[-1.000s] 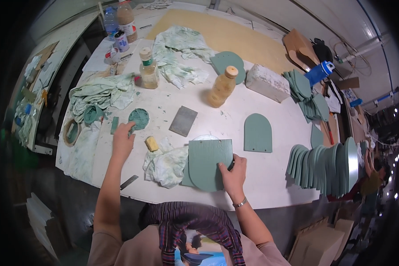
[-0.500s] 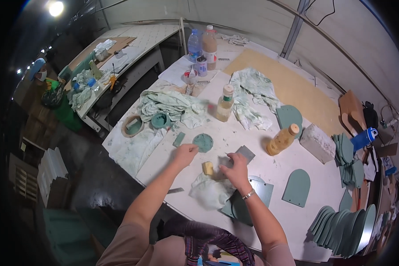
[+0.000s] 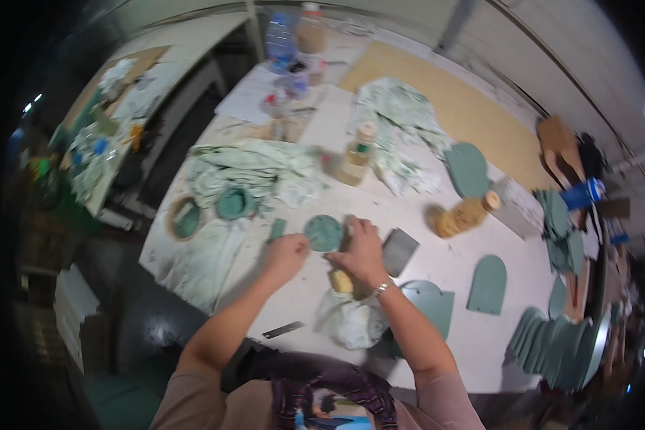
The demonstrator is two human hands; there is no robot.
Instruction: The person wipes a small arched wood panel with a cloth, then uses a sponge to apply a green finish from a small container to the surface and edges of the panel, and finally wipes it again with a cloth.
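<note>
Left to right across the table (image 3: 448, 267): at the far left, a brown ring (image 3: 172, 217) surrounds a green piece; just right of it stands a green cup (image 3: 221, 204), with a stained rag (image 3: 254, 166) heaped behind. A green tab (image 3: 277, 229) lies just beyond the left hand (image 3: 288, 253), whose fingers are curled; whether they grip anything cannot be told. A blade (image 3: 283, 330) lies near the table's near edge. The dish (image 3: 308, 231) of green paste sits between the hands, which are apart from each other. The right hand (image 3: 361, 251), thumb and fingers parted, is at the dish's right side; blur hides whether it touches. Nearer lie a yellow sponge (image 3: 342, 282) and, next to it, a crumpled cloth (image 3: 355, 322). A clear bottle (image 3: 355, 161) stands farther off. Right of the right hand lies a grey pad (image 3: 400, 251); then come a green panel (image 3: 430, 304), partly behind the right forearm, an amber bottle (image 3: 462, 217), an arched plate (image 3: 487, 284) and, at the right, a row of plates (image 3: 552, 347).
</note>
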